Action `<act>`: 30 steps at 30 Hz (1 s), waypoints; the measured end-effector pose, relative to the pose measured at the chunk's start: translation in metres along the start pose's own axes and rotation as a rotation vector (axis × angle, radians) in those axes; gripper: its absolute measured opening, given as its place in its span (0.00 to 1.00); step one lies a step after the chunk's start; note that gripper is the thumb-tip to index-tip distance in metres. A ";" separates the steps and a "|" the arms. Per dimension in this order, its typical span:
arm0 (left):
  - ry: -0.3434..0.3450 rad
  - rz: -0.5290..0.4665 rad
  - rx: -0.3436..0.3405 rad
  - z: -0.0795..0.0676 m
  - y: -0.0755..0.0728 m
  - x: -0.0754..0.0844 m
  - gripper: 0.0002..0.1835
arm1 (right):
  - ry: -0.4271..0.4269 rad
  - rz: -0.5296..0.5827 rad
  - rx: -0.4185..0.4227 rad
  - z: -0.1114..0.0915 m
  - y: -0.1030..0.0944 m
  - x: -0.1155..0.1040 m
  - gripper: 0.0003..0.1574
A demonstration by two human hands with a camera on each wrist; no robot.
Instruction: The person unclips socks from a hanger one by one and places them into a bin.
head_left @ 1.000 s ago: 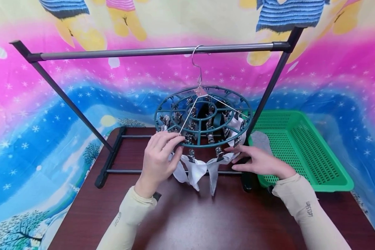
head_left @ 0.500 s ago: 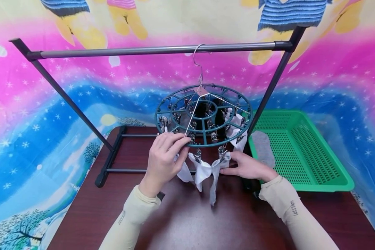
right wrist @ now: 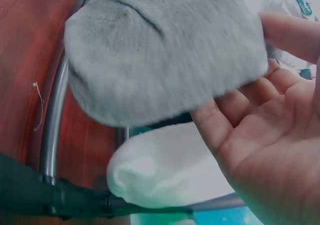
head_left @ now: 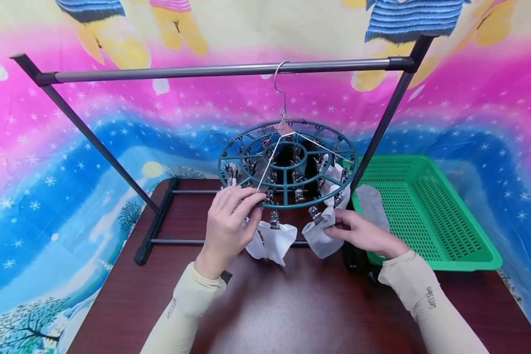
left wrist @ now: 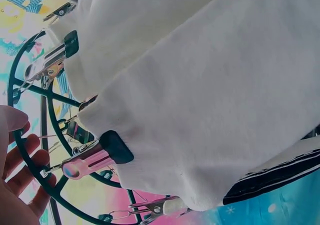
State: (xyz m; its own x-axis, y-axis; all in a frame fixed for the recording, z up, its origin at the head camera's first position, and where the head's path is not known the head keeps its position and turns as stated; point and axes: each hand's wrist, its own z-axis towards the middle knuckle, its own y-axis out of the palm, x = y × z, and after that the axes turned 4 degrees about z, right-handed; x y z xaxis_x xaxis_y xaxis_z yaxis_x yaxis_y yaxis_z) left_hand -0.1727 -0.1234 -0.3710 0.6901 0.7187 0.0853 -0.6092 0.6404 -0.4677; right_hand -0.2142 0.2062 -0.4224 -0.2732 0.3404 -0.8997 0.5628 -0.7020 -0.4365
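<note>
A round dark green clip hanger (head_left: 285, 202) hangs by its wire hook from the rack bar. My left hand (head_left: 227, 226) grips the front left of its rim; the left wrist view shows fingers (left wrist: 30, 172) curled around the ring. Beside that hand, white socks (left wrist: 210, 85) hang from metal clips with dark tips (left wrist: 116, 146). At the front right, my right hand (head_left: 367, 233) holds the edge of a small grey sock (right wrist: 165, 55), thumb on one side and fingers on the other. A metal clip (head_left: 315, 212) grips that sock's upper edge. Another pale sock (right wrist: 165, 167) hangs behind it.
The dark grey rack (head_left: 221, 72) stands on a brown wooden table (head_left: 265, 314). On the right sits a green perforated basket (head_left: 451, 268), with a grey sock (head_left: 373, 204) inside its left wall. A patterned cloth (head_left: 128, 118) covers the wall behind.
My right hand has moved left, then back right, and the front-right sock is now spread and turned toward it. My left hand stays on the rim, with the hanger turning slightly.
</note>
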 end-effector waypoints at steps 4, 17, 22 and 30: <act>-0.008 0.008 -0.006 0.000 0.000 -0.001 0.13 | -0.022 0.010 0.011 -0.006 -0.005 -0.001 0.10; -0.002 0.010 0.009 -0.002 0.001 -0.006 0.13 | 0.023 0.028 0.070 -0.016 -0.010 -0.002 0.09; -0.015 0.010 -0.001 -0.001 -0.001 -0.004 0.13 | 0.051 -0.021 0.098 -0.019 -0.013 -0.001 0.12; -0.025 0.012 -0.001 -0.002 -0.001 -0.003 0.13 | 0.061 -0.088 0.098 -0.024 -0.017 0.001 0.13</act>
State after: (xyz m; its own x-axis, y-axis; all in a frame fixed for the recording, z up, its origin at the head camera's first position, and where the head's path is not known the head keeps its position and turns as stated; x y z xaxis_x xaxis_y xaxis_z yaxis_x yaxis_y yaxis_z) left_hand -0.1736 -0.1268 -0.3729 0.6724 0.7332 0.1020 -0.6170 0.6312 -0.4700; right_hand -0.2053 0.2334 -0.4160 -0.2681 0.4385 -0.8578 0.4594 -0.7245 -0.5139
